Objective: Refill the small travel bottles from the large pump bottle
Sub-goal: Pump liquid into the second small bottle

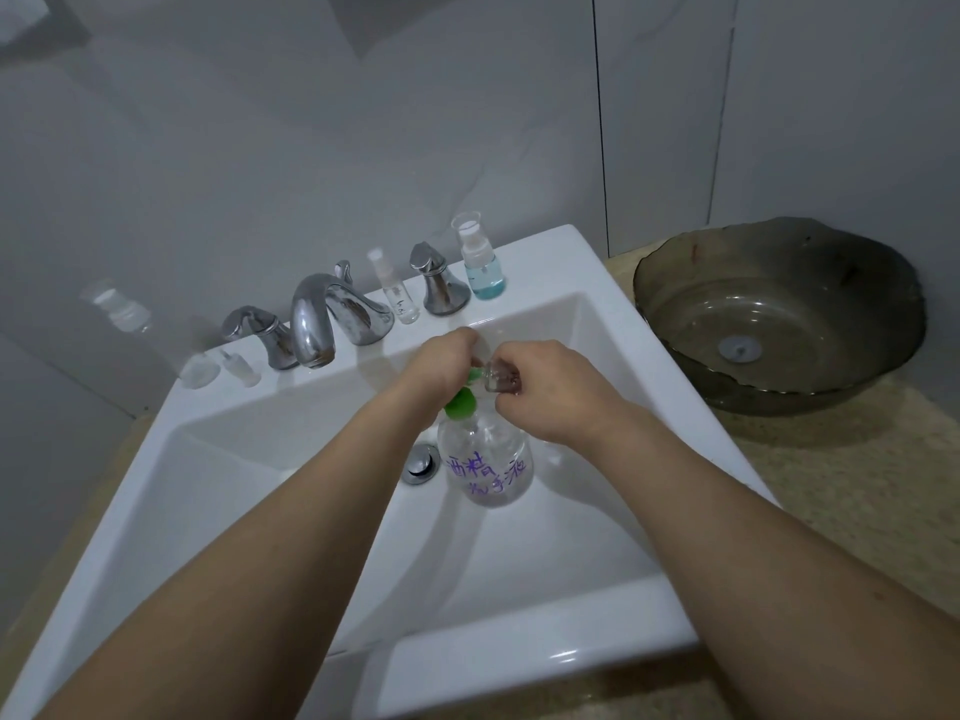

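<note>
- Pump bottle (488,462), clear with purple handwriting, stands in the basin of the white sink (550,262), just beside the drain plug (420,464); my guess is it sits there so any spill stays in the basin.
- Its green pump head (461,402) is under the left hand (441,363), whose fingers curl down over the top, apparently pressing the pump; the fingertips themselves are hidden.
- Right hand (545,387) grips a small clear travel bottle (500,377), fingers wrapped round it, holding its mouth against the pump's spout, likely to catch what comes out.
- I cannot tell how much liquid is in the held bottle.
- On the back ledge of the sink, a blue-tinted spray bottle (480,259) stands right of the right tap handle (439,288), and a slim clear spray bottle (397,291) stands between that handle and the faucet (327,317).
- Left of the left tap handle (260,332) lie two small clear pieces (221,366), perhaps a removed cap and sprayer; they are too blurred to be sure.
- A dark glass bowl (779,309) with its own drain sits on the speckled counter (857,485), well apart to the right.
- Judging by the ledge, at least one bottle is being filled and others wait.
</note>
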The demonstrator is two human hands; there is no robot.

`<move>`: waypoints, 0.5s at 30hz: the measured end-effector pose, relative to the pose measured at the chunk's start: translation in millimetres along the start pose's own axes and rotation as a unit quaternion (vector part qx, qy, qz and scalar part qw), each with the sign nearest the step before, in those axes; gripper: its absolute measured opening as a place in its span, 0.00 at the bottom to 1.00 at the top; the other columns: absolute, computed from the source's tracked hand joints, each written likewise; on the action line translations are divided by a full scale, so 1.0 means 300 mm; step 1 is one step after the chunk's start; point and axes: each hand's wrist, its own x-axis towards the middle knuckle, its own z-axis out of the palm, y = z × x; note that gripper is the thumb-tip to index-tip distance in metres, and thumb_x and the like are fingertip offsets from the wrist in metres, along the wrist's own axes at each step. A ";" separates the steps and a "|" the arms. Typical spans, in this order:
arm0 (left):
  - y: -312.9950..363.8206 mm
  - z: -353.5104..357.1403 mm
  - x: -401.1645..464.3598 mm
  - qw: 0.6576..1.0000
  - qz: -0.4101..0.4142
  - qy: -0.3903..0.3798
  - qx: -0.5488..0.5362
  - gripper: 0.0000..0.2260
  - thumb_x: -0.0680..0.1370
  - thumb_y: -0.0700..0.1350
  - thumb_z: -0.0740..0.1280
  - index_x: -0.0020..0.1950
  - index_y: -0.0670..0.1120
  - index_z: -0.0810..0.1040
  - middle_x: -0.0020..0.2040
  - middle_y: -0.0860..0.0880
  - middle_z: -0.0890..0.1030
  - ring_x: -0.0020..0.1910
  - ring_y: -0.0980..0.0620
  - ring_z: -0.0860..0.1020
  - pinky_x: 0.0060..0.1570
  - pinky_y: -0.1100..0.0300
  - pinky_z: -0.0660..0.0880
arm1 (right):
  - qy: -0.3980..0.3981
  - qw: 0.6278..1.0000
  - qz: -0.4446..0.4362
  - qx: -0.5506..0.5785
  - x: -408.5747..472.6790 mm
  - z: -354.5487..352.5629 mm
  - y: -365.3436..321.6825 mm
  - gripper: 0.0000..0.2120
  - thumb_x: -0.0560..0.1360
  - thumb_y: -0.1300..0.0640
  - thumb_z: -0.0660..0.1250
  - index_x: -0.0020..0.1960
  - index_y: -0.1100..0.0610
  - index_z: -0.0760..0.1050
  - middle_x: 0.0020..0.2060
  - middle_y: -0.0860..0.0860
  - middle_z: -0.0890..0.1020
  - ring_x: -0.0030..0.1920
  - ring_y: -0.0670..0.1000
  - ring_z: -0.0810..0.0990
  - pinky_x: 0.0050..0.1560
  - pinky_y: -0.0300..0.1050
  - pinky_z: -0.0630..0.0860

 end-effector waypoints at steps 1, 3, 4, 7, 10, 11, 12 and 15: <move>0.003 -0.005 0.000 1.000 -0.003 0.000 -0.007 0.15 0.82 0.50 0.55 0.41 0.44 0.73 0.42 0.45 0.76 0.33 0.51 0.69 0.32 0.59 0.63 | 0.006 1.000 -0.005 0.006 0.001 0.000 -0.001 0.09 0.69 0.58 0.65 0.49 0.54 0.76 0.43 0.50 0.80 0.44 0.54 0.78 0.45 0.48 0.77; 0.017 -0.020 -0.002 0.999 -0.025 -0.018 -0.029 0.16 0.82 0.53 0.54 0.44 0.44 0.74 0.42 0.47 0.77 0.38 0.50 0.72 0.32 0.58 0.61 | 0.024 0.999 -0.018 0.023 0.000 -0.007 -0.004 0.08 0.70 0.59 0.65 0.48 0.54 0.76 0.43 0.48 0.79 0.44 0.52 0.77 0.45 0.46 0.75; 0.029 -0.028 -0.007 0.998 -0.028 -0.028 -0.038 0.17 0.83 0.54 0.54 0.46 0.44 0.74 0.43 0.47 0.77 0.41 0.49 0.72 0.32 0.58 0.61 | 0.034 0.999 -0.025 0.029 0.000 -0.011 -0.006 0.07 0.70 0.59 0.65 0.48 0.54 0.75 0.44 0.48 0.78 0.44 0.51 0.76 0.44 0.45 0.74; 0.045 -0.034 -0.011 0.999 -0.020 -0.034 -0.022 0.16 0.83 0.54 0.53 0.50 0.44 0.74 0.41 0.50 0.76 0.39 0.51 0.71 0.31 0.58 0.60 | 0.042 0.998 -0.035 0.031 -0.001 -0.015 -0.010 0.08 0.70 0.60 0.65 0.49 0.53 0.75 0.44 0.47 0.77 0.44 0.50 0.76 0.45 0.45 0.74; 0.032 -0.026 -0.009 0.999 -0.016 -0.030 -0.004 0.15 0.83 0.53 0.53 0.47 0.47 0.74 0.38 0.51 0.74 0.35 0.54 0.70 0.31 0.59 0.58 | 0.039 0.998 -0.033 0.028 -0.005 -0.017 -0.013 0.10 0.70 0.60 0.65 0.51 0.54 0.76 0.45 0.47 0.77 0.45 0.50 0.75 0.46 0.45 0.74; 0.027 -0.024 -0.006 1.000 -0.014 -0.027 -0.006 0.15 0.83 0.52 0.54 0.44 0.47 0.73 0.37 0.52 0.74 0.34 0.54 0.70 0.31 0.59 0.58 | 0.039 0.998 -0.033 0.028 -0.004 -0.017 -0.013 0.10 0.70 0.60 0.65 0.52 0.54 0.76 0.44 0.47 0.76 0.45 0.50 0.75 0.46 0.45 0.74; 0.025 -0.022 -0.005 1.000 -0.010 -0.025 -0.006 0.15 0.83 0.51 0.54 0.41 0.48 0.71 0.36 0.52 0.73 0.32 0.55 0.70 0.30 0.59 0.58 | 0.040 0.998 -0.033 0.025 -0.004 -0.018 -0.013 0.10 0.70 0.60 0.65 0.52 0.54 0.76 0.44 0.47 0.75 0.44 0.50 0.75 0.46 0.45 0.73; 0.016 -0.013 0.007 1.000 0.002 -0.023 0.003 0.13 0.82 0.46 0.56 0.38 0.47 0.70 0.34 0.50 0.73 0.31 0.55 0.69 0.30 0.60 0.60 | 0.037 0.999 -0.026 0.016 -0.001 -0.013 -0.009 0.11 0.70 0.59 0.65 0.52 0.54 0.76 0.43 0.46 0.75 0.44 0.51 0.75 0.44 0.45 0.73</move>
